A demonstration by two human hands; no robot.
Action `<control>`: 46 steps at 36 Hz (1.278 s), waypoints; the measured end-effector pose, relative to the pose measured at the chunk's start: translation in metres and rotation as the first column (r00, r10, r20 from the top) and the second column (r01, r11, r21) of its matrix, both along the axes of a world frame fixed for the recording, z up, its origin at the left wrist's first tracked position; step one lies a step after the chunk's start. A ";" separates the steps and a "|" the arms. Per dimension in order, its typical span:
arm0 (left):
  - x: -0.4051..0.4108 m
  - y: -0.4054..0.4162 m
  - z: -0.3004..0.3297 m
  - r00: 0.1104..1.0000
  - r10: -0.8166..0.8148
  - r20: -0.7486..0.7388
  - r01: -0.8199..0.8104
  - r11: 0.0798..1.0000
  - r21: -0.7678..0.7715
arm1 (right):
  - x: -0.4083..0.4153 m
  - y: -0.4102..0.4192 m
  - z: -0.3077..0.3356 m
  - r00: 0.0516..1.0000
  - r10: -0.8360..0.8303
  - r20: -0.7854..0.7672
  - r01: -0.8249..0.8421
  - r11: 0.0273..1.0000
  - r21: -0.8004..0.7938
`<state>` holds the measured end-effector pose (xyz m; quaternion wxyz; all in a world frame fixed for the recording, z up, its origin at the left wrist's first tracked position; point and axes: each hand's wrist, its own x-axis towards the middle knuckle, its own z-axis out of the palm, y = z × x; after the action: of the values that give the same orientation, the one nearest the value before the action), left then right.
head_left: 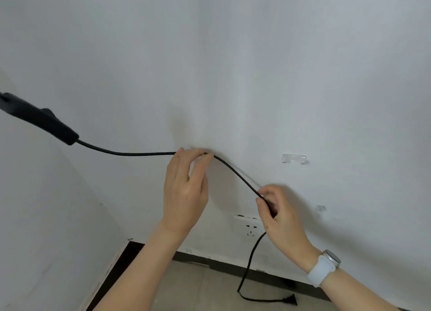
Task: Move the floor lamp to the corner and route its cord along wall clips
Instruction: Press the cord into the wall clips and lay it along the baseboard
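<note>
A thin black lamp cord (130, 152) runs from an inline switch (44, 123) at the left across the white wall. My left hand (186, 185) pinches the cord against the wall at fingertip height; any clip there is hidden by the fingers. From there the cord slopes down right into my right hand (277, 208), which grips it. Below that hand the cord hangs to the floor and ends in a black plug (290, 299). A clear wall clip (293, 158) sits to the right, holding nothing. A smaller clear clip (320, 208) is lower right.
A white wall socket (247, 226) is mounted low, just left of my right hand. A dark skirting board (224, 266) meets the grey floor (193, 287). The room corner lies at the left. A white watch is on my right wrist.
</note>
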<state>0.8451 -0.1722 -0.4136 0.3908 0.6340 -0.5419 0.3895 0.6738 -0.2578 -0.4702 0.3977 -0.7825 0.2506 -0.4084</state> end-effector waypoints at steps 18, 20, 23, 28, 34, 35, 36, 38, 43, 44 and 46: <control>-0.054 -0.033 -0.038 0.992 -0.084 0.092 0.072 0.990 0.124 | -0.086 -0.021 0.001 0.990 -0.134 -0.038 0.137 0.986 0.093; -0.059 -0.035 -0.032 0.999 -0.052 -0.012 0.053 0.991 0.125 | -0.091 -0.027 0.023 0.980 -0.197 -0.001 0.197 0.980 0.015; -0.071 -0.038 -0.022 0.984 -0.025 -0.177 0.046 0.992 0.118 | -0.091 -0.031 0.057 0.968 -0.245 0.045 0.249 0.961 -0.121; -0.089 -0.046 -0.002 0.923 -0.028 -0.384 0.049 0.998 0.044 | -0.086 -0.033 0.096 0.949 -0.297 0.104 0.313 0.927 -0.206; -0.088 -0.048 0.003 0.912 0.001 -0.410 0.014 0.999 0.033 | -0.082 -0.034 0.105 0.943 -0.313 0.114 0.332 0.916 -0.227; -0.088 -0.048 0.004 0.912 0.003 -0.409 0.011 0.999 0.034 | -0.084 -0.035 0.106 0.942 -0.314 0.119 0.333 0.914 -0.230; -0.088 -0.049 0.005 0.912 0.004 -0.410 0.011 0.999 0.034 | -0.085 -0.035 0.108 0.942 -0.313 0.122 0.334 0.913 -0.232; -0.089 -0.050 0.007 0.913 0.008 -0.407 0.007 0.999 0.035 | -0.086 -0.036 0.110 0.943 -0.311 0.121 0.332 0.913 -0.236; -0.089 -0.053 0.010 0.907 0.011 -0.420 0.001 1.000 0.029 | -0.085 -0.039 0.115 0.943 -0.310 0.124 0.332 0.907 -0.258; -0.089 -0.053 0.011 0.907 0.001 -0.422 0.010 1.000 0.024 | -0.084 -0.040 0.117 0.940 -0.316 0.127 0.338 0.908 -0.247; -0.089 -0.052 0.013 0.907 -0.023 -0.421 0.032 0.999 0.014 | -0.083 -0.044 0.120 0.934 -0.332 0.131 0.353 0.912 -0.209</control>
<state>0.7556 -0.2245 -0.4009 0.4974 0.6991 -0.4579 0.2329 0.5905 -0.3014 -0.3500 0.2382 -0.7473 0.3163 -0.5336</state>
